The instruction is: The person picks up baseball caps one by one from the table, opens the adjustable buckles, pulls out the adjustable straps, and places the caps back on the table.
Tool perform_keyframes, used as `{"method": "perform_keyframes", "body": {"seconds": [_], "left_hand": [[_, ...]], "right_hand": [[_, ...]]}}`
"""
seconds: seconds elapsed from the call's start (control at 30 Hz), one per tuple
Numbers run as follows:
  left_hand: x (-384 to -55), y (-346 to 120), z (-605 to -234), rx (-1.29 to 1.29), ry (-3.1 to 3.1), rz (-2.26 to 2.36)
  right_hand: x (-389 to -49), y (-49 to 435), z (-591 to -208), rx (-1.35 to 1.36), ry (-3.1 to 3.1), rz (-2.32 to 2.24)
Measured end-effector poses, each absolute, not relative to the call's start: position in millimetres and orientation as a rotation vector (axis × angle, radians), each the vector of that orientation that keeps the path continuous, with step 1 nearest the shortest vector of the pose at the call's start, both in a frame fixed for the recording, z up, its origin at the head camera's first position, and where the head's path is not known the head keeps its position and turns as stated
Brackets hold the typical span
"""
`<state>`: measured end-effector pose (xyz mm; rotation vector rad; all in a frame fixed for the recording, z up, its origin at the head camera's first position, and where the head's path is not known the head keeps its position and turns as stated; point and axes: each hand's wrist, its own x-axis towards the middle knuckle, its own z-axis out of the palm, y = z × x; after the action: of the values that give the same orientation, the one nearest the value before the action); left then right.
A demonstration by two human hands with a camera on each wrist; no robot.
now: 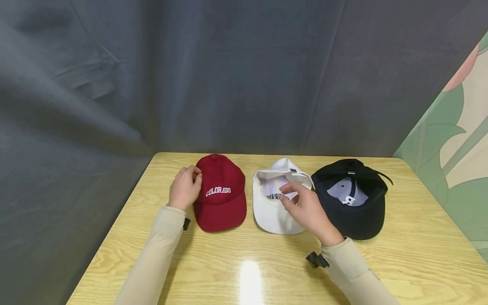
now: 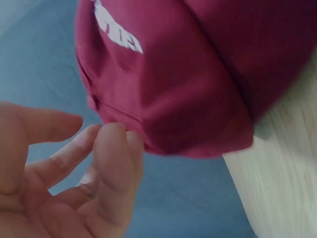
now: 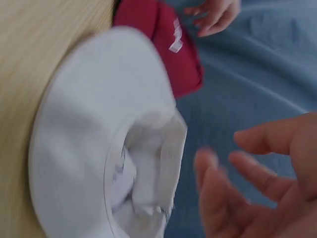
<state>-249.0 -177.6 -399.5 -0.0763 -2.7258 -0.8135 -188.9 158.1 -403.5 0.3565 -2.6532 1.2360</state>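
White cap (image 1: 271, 220) lies upturned on the table (image 1: 213, 262) under the loosely spread right hand (image 1: 308, 209) (left hand (image 1: 184, 187), likewise parted, by the red cap (image 1: 221, 212)), seemingly mid-reach, next calling for a pinch.

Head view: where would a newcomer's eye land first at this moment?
First, the red cap, leftmost on the wooden table, white COLORADO lettering on its front, the left hand at its side. Then the white cap in the middle and the black cap on the right, both showing their insides; the right hand hovers near the white one.
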Motion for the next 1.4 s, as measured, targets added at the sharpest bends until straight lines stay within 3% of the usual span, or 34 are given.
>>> {"method": "perform_keyframes", "body": {"seconds": [0.17, 0.47, 0.97, 1.4], "left_hand": [[-238, -166, -396, -0.088, -2.806, -0.800], [-221, -145, -395, -0.211, -2.897, -0.813], [-207, -122, -406, -0.356, -2.972, -0.796], [-204, -114, -405, -0.406, -2.985, -0.770]], "right_hand": [[-193, 165, -405, 0.197, -2.671, 0.912], [-210, 180, -412, 0.094, -2.772, 0.767], [-237, 190, -432, 0.038, -2.948, 0.893], [-229, 197, -430, 0.050, -3.016, 0.952]]}}
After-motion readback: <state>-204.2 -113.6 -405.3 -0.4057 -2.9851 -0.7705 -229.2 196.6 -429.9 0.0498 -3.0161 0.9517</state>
